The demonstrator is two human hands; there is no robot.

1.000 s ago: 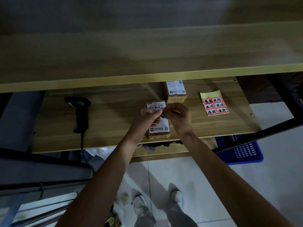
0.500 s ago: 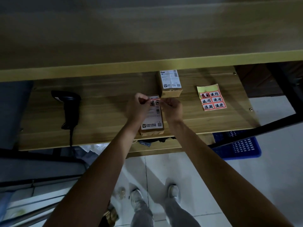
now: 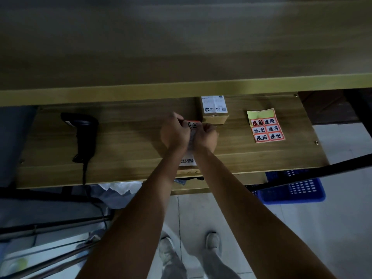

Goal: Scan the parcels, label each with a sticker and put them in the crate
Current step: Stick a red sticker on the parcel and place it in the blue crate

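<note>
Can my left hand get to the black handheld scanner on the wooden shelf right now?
Probably yes: the black handheld scanner lies alone on the wooden shelf, nothing between. But the left hand is busy pressing the orange sticker.

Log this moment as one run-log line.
step: stickering | both hands press sticker on near parcel | second parcel behind | scanner idle | crate below

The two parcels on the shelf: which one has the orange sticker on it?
The near parcel under both hands carries the orange sticker; the far parcel shows only its white label.
</note>
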